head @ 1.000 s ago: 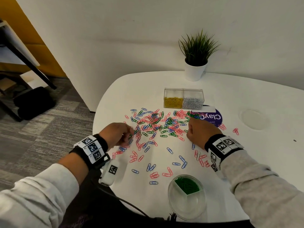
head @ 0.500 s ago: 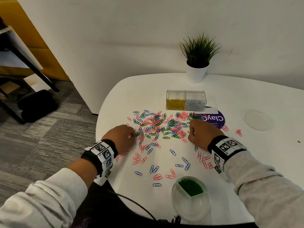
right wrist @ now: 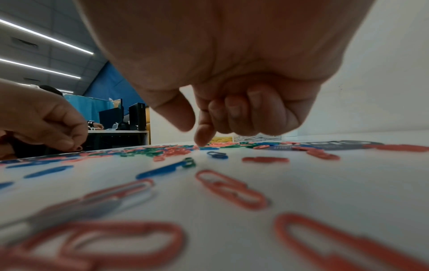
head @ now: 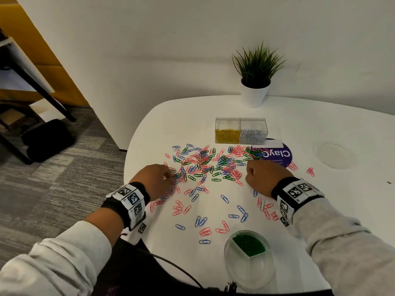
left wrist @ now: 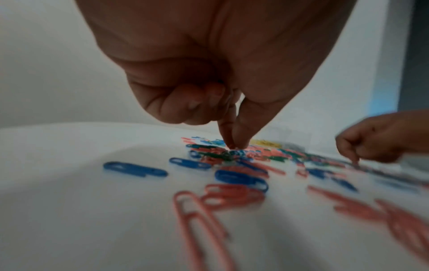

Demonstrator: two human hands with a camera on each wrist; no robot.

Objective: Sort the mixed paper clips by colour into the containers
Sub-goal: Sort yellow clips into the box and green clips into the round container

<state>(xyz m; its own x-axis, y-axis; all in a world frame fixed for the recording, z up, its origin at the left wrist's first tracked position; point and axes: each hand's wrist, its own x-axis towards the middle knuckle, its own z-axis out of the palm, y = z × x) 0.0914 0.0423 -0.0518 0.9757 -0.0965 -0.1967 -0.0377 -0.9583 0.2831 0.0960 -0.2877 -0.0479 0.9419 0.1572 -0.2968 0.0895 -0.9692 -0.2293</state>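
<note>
- White walls close in behind our white table [head: 320, 210], with grey carpet and a dark frame off to the left; a small potted plant [head: 256, 80] stands at the far edge.
- We judge the sort to be partly done: the clear twin box [head: 240, 130] at the back holds yellow clips in its left half and silver ones in its right; the round divided dish [head: 249, 278] near us has green clips in one wedge, and its other sections look bare.
- What is left is most of it: the mixed pile of paper clips [head: 205, 165] lies in a loose band mid-table, between the box and the dish, red, blue and green tangled together; thinner strays of red and blue trail toward us; a few reds sit well apart on the right.
- Our left hand [head: 155, 180] is down at the pile's left edge, thumb and forefinger brought together tip to tip on the clips, other fingers curled in; whether a clip is actually caught between them we cannot tell, the view being soft there.
- Our right hand [head: 265, 176] rests at the pile's right edge, fingers curled under, forefinger [right wrist: 204, 133] pointing down to the clips and thumb apart from it; it holds nothing that we can see.
- Writing: a purple round sticker [head: 275, 155] beside the box reads, upside down to us, "Clay…"; the smaller print beneath is too fine to read.
</note>
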